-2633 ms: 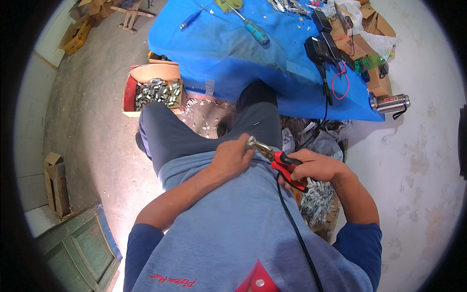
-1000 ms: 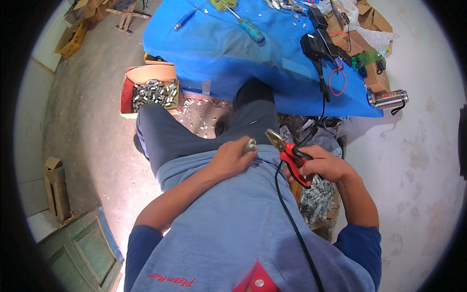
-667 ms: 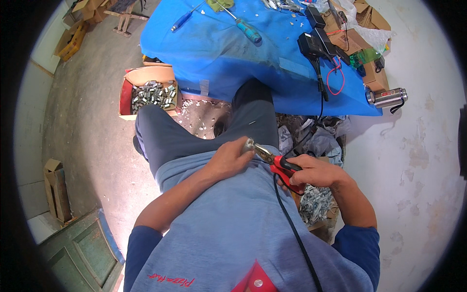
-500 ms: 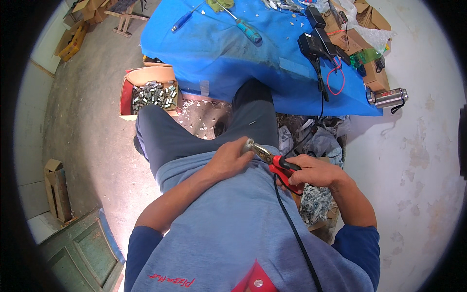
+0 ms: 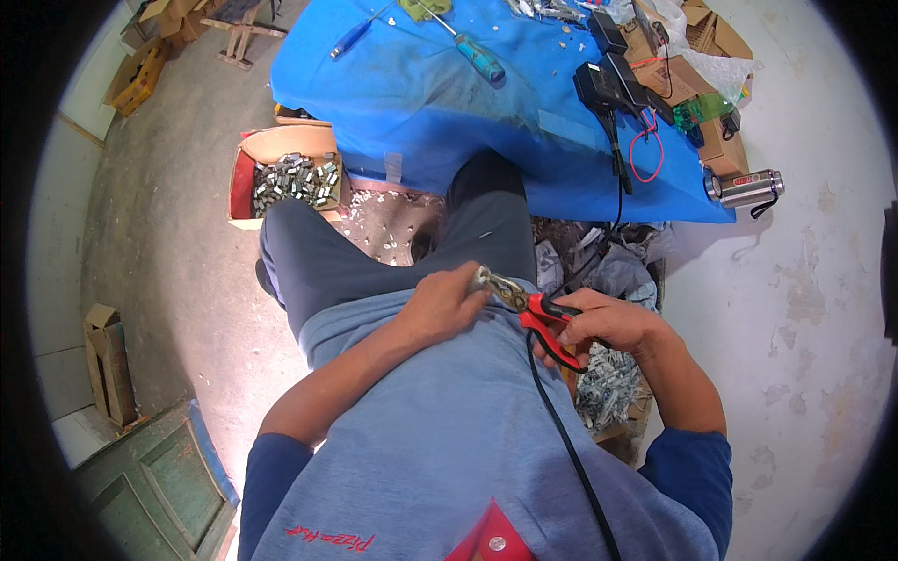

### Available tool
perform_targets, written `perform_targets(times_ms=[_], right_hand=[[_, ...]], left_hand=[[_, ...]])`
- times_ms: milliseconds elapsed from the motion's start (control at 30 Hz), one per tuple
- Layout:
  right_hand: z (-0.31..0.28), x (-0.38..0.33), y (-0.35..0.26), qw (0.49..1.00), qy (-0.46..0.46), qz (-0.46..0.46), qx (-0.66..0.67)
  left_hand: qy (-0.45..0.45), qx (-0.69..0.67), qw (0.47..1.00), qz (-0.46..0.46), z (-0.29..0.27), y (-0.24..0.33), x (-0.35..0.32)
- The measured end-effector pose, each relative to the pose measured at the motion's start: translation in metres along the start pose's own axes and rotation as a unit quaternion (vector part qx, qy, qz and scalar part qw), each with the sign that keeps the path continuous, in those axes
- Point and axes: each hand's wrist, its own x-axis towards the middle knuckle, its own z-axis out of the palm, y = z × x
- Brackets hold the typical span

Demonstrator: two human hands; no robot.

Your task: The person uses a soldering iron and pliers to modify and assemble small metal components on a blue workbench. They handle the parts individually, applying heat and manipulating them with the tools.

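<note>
My left hand (image 5: 444, 304) is closed round a small whitish piece (image 5: 479, 278) above my lap; most of it is hidden by the fingers. Red-and-black pliers (image 5: 544, 329) are in my right hand (image 5: 603, 323), with the fingers wrapped round the handles. The metal jaws of the pliers reach left to the end of the whitish piece and seem to touch it. Between the handles there is a wide gap. A black cable (image 5: 566, 435) runs down over my shirt from near the pliers.
Ahead stands a table with a blue cover (image 5: 402, 103), bearing screwdrivers (image 5: 479, 58) and black power adapters (image 5: 599, 89). An open carton of small metal parts (image 5: 297, 182) sits left of my knee. A steel flask (image 5: 748, 189) lies at the right; shredded scraps (image 5: 608, 388) fill a container below.
The handles of the pliers have spread wider apart, and my right hand has shifted slightly up and right. My left hand stays nearly in place.
</note>
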Motion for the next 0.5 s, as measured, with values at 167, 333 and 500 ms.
perform_targets(times_ms=[167,333,500], right_hand=[[0.009,0.004,0.002,0.999,0.033,0.007,-0.022],[0.014,0.010,0.004,0.996,0.039,0.008,-0.078],[0.014,0.015,0.015,0.995,0.050,-0.039,-0.076]], left_hand=[[0.012,-0.005,1.000,0.002,0.002,-0.003,0.001],[0.020,0.005,1.000,-0.015,0.002,-0.003,0.001],[0.029,0.011,0.999,-0.016,0.003,-0.004,0.002]])
